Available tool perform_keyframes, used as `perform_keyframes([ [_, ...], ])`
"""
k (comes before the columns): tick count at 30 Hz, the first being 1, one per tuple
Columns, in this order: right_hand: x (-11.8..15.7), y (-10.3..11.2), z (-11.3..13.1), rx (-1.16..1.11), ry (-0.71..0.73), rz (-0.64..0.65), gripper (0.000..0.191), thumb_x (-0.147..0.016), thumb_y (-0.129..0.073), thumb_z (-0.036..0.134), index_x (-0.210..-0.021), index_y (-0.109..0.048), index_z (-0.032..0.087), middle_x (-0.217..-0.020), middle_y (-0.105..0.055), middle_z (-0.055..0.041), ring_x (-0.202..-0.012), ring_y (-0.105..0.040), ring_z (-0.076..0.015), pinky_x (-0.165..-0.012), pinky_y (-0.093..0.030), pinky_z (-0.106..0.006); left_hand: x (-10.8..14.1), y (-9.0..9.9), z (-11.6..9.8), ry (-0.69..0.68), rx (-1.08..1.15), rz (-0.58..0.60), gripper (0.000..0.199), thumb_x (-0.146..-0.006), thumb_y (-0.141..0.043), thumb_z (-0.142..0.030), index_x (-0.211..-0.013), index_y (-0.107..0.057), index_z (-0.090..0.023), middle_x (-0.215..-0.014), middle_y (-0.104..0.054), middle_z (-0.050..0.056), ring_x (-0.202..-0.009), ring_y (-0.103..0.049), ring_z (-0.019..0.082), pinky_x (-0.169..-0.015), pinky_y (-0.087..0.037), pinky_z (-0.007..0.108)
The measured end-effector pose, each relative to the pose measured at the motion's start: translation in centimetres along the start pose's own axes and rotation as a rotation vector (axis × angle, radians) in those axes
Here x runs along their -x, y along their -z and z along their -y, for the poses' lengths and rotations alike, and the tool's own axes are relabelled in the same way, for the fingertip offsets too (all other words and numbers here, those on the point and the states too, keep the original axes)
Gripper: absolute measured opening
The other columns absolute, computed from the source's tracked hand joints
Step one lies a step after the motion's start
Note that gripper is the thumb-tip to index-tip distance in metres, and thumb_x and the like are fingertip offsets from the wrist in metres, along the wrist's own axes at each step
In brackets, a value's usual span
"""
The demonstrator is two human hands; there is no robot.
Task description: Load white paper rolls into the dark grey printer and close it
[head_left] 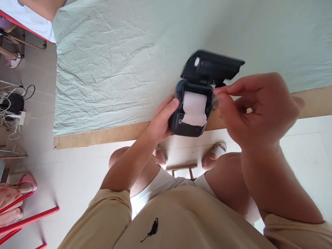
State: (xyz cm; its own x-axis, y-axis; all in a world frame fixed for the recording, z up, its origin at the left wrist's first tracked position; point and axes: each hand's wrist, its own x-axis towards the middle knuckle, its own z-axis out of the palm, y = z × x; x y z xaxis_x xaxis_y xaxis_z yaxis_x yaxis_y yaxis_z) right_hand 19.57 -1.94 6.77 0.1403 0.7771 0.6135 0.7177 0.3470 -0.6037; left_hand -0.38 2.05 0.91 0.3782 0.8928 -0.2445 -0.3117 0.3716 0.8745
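Observation:
A small dark portable printer (pixel 188 129) is tilted up near the table's front edge, its black lid (pixel 212 67) swung open at the far side. White paper (pixel 195 105) with a torn front edge fills the compartment inside. My left hand (pixel 164 119) grips the printer's left side, thumb on the casing. At the printer's right side, the thumb and index finger of my right hand (pixel 255 109) are pinched together. Something small, greyish and blurred shows at their tips; I cannot make out what it is.
A wrinkled pale green cloth (pixel 111 69) covers the table, with a bare wooden edge (pixel 103 136) along the front. Another person's arm (pixel 45 7) reaches in at the upper left. Tangled cables (pixel 11 112) and red metal legs (pixel 31 220) stand to the left.

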Motion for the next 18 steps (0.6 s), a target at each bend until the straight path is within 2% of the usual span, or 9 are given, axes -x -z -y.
perform_keyframes([
  [2,0.0,-0.4,-0.3,0.079,0.037,0.052,0.015,-0.103,-0.070,0.019,-0.094,-0.073,0.030,-0.079,-0.080,0.0021,-0.058,-0.066,-0.0167,-0.058,-0.037,-0.035,0.1,-0.1,0.0,-0.020,-0.005,0.004,0.059,-0.096,-0.082,-0.081,-0.114,-0.077,-0.025,-0.100,-0.086,0.004,-0.091,-0.087,0.026,-0.071,-0.067,0.036],
  [4,-0.1,-0.8,-0.6,0.206,0.036,0.175,0.015,-0.098,-0.068,0.018,-0.096,-0.077,0.029,-0.071,-0.073,0.0016,-0.059,-0.059,-0.0176,-0.058,-0.033,-0.035,0.1,-0.1,0.1,-0.037,-0.038,-0.003,0.062,-0.096,-0.081,-0.083,-0.113,-0.077,-0.024,-0.098,-0.085,0.004,-0.090,-0.086,0.025,-0.071,-0.066,0.037],
  [8,-0.5,-0.8,-1.0,0.299,0.014,0.473,0.022,-0.090,-0.072,0.020,-0.107,-0.081,0.030,-0.078,-0.076,0.0009,-0.059,-0.048,-0.0165,-0.059,-0.022,-0.035,0.3,-0.1,0.0,-0.055,-0.074,0.002,0.064,-0.096,-0.080,-0.086,-0.114,-0.080,-0.024,-0.091,-0.081,0.003,-0.084,-0.083,0.023,-0.067,-0.063,0.035],
  [10,-0.7,-0.5,-1.1,0.279,0.024,0.534,0.024,-0.087,-0.074,0.020,-0.108,-0.081,0.030,-0.081,-0.078,0.0010,-0.058,-0.045,-0.0156,-0.059,-0.020,-0.034,0.4,-0.2,-0.1,-0.054,-0.060,0.016,0.058,-0.096,-0.084,-0.080,-0.112,-0.081,-0.024,-0.093,-0.084,0.003,-0.090,-0.086,0.025,-0.071,-0.066,0.034],
  [12,-0.8,0.2,-0.8,0.225,0.049,0.488,0.025,-0.084,-0.074,0.018,-0.105,-0.081,0.029,-0.079,-0.077,0.0014,-0.058,-0.049,-0.0151,-0.058,-0.023,-0.034,0.5,-0.3,-0.2,-0.049,-0.034,0.014,0.052,-0.096,-0.087,-0.073,-0.111,-0.081,-0.024,-0.096,-0.086,0.003,-0.095,-0.087,0.025,-0.075,-0.067,0.033],
  [15,-1.3,1.7,-0.5,0.001,0.045,0.429,0.033,-0.080,-0.078,0.017,-0.109,-0.086,0.030,-0.076,-0.077,0.0047,-0.055,-0.054,-0.0123,-0.056,-0.039,-0.032,0.5,-0.2,-0.2,-0.025,-0.012,-0.015,0.053,-0.097,-0.086,-0.075,-0.114,-0.081,-0.025,-0.095,-0.086,0.002,-0.087,-0.084,0.023,-0.068,-0.065,0.033],
  [17,-2.0,2.3,-1.7,-0.179,-0.065,0.360,0.034,-0.084,-0.080,0.024,-0.116,-0.088,0.031,-0.087,-0.084,0.0025,-0.057,-0.060,-0.0127,-0.055,-0.050,-0.034,0.4,-0.1,-0.1,-0.001,-0.013,-0.020,0.057,-0.098,-0.082,-0.080,-0.117,-0.080,-0.026,-0.092,-0.084,0.001,-0.077,-0.081,0.022,-0.061,-0.061,0.033],
  [18,-2.4,2.4,-3.0,-0.265,-0.125,0.212,0.029,-0.089,-0.077,0.032,-0.115,-0.089,0.030,-0.100,-0.087,-0.0037,-0.064,-0.067,-0.0171,-0.054,-0.051,-0.037,0.4,0.0,-0.1,0.009,-0.015,-0.018,0.059,-0.098,-0.080,-0.082,-0.118,-0.079,-0.026,-0.090,-0.082,0.001,-0.074,-0.079,0.021,-0.059,-0.060,0.034],
])
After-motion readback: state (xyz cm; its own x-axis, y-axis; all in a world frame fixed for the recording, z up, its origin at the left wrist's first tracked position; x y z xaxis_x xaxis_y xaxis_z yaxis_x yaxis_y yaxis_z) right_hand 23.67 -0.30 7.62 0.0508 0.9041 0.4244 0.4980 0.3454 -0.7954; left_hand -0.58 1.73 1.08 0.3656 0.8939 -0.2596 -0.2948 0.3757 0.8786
